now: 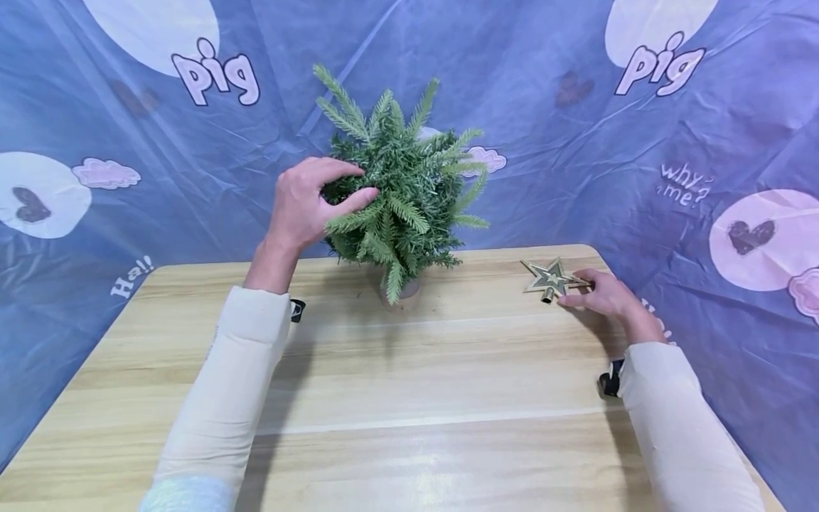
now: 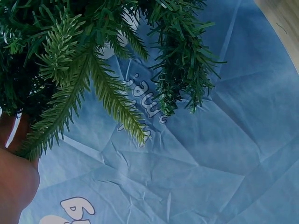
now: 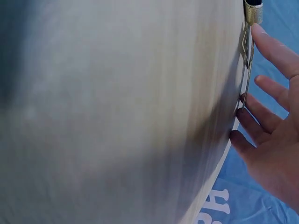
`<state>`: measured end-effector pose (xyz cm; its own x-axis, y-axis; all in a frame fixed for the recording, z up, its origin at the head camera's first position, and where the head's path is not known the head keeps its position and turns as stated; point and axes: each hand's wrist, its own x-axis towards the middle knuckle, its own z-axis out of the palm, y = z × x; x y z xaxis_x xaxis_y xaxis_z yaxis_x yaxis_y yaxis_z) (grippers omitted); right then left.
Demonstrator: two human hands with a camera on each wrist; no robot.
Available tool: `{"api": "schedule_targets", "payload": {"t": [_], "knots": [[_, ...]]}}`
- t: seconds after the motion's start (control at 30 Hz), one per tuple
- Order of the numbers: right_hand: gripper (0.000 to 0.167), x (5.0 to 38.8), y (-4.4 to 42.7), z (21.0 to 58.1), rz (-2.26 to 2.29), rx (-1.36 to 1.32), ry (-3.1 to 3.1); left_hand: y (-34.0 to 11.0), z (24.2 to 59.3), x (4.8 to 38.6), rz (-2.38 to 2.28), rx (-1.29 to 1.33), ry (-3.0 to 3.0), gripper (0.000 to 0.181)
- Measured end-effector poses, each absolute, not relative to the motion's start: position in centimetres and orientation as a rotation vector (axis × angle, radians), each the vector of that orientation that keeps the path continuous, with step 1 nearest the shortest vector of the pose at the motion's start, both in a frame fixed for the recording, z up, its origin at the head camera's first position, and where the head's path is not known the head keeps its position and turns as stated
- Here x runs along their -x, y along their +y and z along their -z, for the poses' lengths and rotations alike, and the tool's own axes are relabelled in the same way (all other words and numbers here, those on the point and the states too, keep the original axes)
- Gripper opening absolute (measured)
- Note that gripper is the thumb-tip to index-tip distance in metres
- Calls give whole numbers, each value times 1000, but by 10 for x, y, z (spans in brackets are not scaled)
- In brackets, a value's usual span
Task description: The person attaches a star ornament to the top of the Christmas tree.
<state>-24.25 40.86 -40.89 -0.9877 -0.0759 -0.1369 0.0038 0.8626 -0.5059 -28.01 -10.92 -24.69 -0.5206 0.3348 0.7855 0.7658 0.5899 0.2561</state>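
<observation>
L hand (image 1: 303, 203): fingers wide, touching tree (image 1: 409, 174); R hand (image 1: 608, 293): fingers part-bent @ star (image 1: 552, 276), grip unclear

The tree (image 1: 409, 178) is green, the star (image 1: 552, 276) gold, the backdrop (image 1: 531, 206) blue with pink clouds (image 1: 107, 173).

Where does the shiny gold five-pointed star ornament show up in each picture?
Head: the gold star ornament is right of centre, near the pale wooden table's far right corner, at the right hand's fingertips.
Left wrist: not in it.
Right wrist: upper right, nearly edge-on, its short gold socket at the top edge.
Shared landmark: the blue printed cloth backdrop.
</observation>
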Motion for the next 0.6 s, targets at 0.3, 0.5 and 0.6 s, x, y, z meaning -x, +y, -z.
{"api": "schedule_targets", "payload": {"t": [0.3, 0.5, 0.6], "knots": [[88, 248, 407, 410, 741, 12, 2915, -110, 247, 279, 773, 845, -2147, 41], [88, 251, 408, 412, 717, 10, 2936, -110, 247, 278, 765, 841, -2145, 41], [87, 251, 408, 414, 721, 25, 2951, -109, 247, 278, 760, 845, -2140, 42]]}}
